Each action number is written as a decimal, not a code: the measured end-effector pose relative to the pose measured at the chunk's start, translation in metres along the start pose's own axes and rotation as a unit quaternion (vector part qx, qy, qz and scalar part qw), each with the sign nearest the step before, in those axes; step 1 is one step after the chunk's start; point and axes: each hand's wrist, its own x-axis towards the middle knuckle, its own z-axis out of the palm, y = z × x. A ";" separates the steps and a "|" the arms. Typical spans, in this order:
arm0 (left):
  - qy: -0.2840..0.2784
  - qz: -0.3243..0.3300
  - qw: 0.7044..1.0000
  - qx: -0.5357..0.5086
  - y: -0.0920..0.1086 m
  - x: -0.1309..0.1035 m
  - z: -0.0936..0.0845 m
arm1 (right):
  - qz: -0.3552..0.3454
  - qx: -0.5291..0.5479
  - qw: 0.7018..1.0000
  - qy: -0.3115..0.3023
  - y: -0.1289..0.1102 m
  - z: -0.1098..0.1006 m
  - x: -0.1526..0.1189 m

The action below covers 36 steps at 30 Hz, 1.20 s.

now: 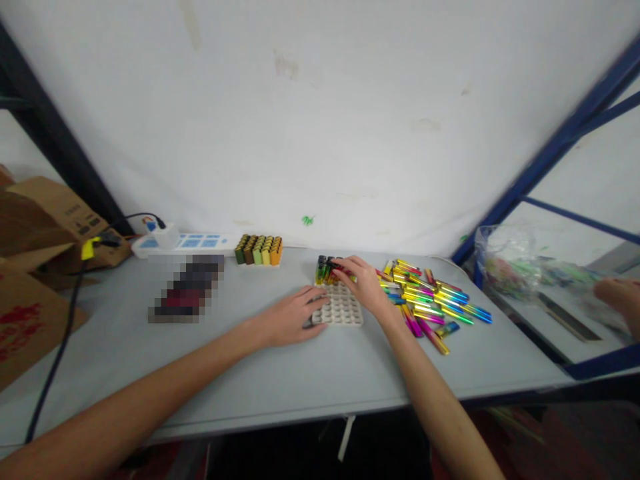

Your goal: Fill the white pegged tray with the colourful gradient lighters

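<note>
A white tray with rows of holes point(341, 311) lies on the table, its far rows filled with upright coloured lighters point(323, 270). My left hand point(295, 316) rests at the tray's left side, fingers apart and over its edge, holding nothing. Over the far right part of the tray, my right hand point(361, 283) has its thumb and fingers closed around a red lighter point(337, 265), partly hidden by the fingers. Right of it, shiny multicoloured lighters point(425, 297) lie in a loose pile.
A filled block of lighters point(259, 251) stands near the wall, beside a white power strip point(200, 243). A pixelated dark object point(187, 290) lies at left, past it cardboard boxes point(60, 213). At right are a blue frame point(550, 157), a plastic bag point(505, 257) and another person's hand point(620, 300).
</note>
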 end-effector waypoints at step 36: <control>-0.011 -0.003 1.000 -0.003 -0.001 0.000 -0.004 | 0.217 -0.276 0.935 -0.052 0.112 -0.036 -0.036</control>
